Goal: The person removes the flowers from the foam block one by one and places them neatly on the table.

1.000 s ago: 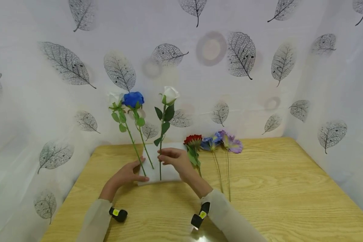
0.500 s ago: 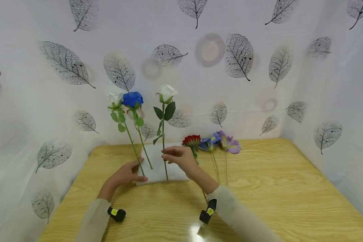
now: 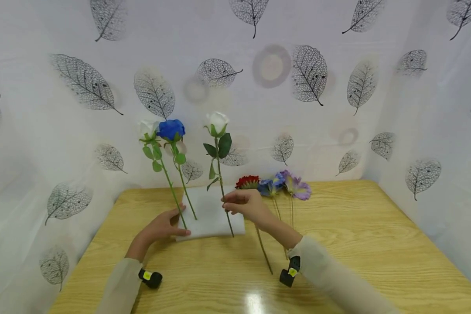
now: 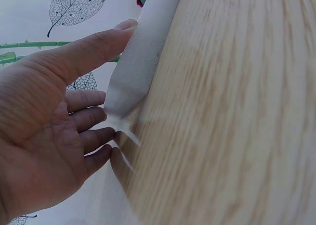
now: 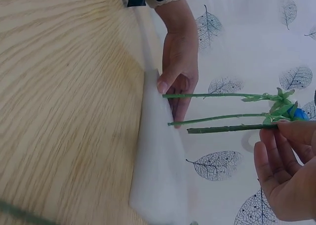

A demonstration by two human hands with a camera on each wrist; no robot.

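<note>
My left hand (image 3: 161, 227) rests against the left end of a white foam block (image 3: 206, 222), its thumb and extended fingers touching it in the left wrist view. Two flowers stand on the block, leaning left: a white rose (image 3: 148, 129) and a blue flower (image 3: 171, 130). My right hand (image 3: 249, 207) pinches the stem of another white rose (image 3: 218, 122) with dark green leaves, above the block's right part. In the right wrist view, the held stem's cut end (image 5: 192, 130) hangs apart from the foam. Its bloom is out of that view.
Right of the block lie a red flower (image 3: 247, 182), a blue-violet flower (image 3: 272, 185) and a purple flower (image 3: 297, 186), stems toward me. The wooden table (image 3: 357, 244) meets a leaf-printed curtain (image 3: 259, 131) at the back.
My right hand has carried the white rose to the right along the block, and its stem now tilts the other way. My left hand has stayed at the block's left end.
</note>
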